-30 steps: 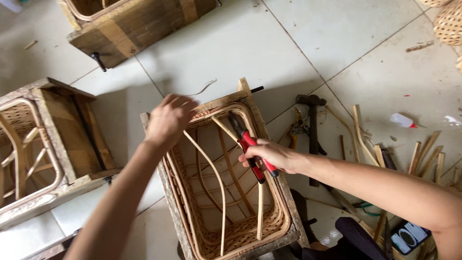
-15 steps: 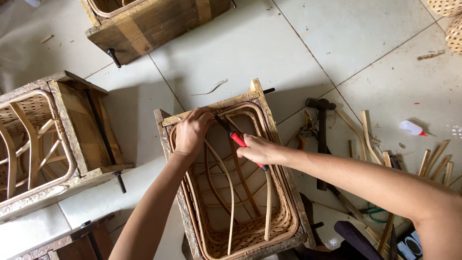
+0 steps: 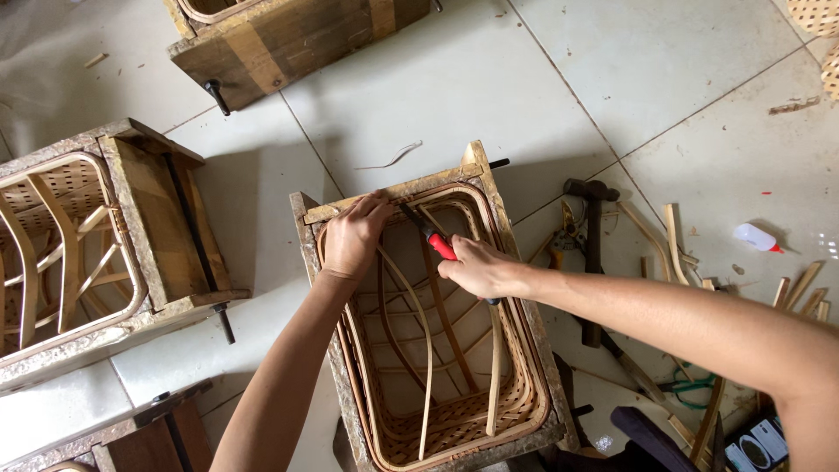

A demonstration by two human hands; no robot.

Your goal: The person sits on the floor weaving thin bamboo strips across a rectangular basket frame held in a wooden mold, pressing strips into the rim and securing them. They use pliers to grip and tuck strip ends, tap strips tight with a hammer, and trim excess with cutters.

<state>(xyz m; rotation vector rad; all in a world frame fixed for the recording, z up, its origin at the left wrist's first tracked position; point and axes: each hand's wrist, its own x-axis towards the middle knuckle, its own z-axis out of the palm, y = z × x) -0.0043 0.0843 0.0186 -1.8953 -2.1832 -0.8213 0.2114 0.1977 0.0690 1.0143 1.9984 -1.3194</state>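
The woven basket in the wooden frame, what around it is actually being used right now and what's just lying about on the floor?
In use:
left hand on the basket rim
right hand holding the red-handled tool
wooden frame around it

Lying about:
hammer
small white bottle
cane offcuts
two other frames

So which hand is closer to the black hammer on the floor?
Right. The right hand, holding a red-handled tool, is nearer the black hammer; the left hand rests further away on the woven basket's rim.

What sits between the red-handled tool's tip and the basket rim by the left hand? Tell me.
Nothing visible does. The right hand holds the red-handled tool with its dark tip at the basket rim, right beside the left hand, which rests on that rim. The loose strips hang lower inside.
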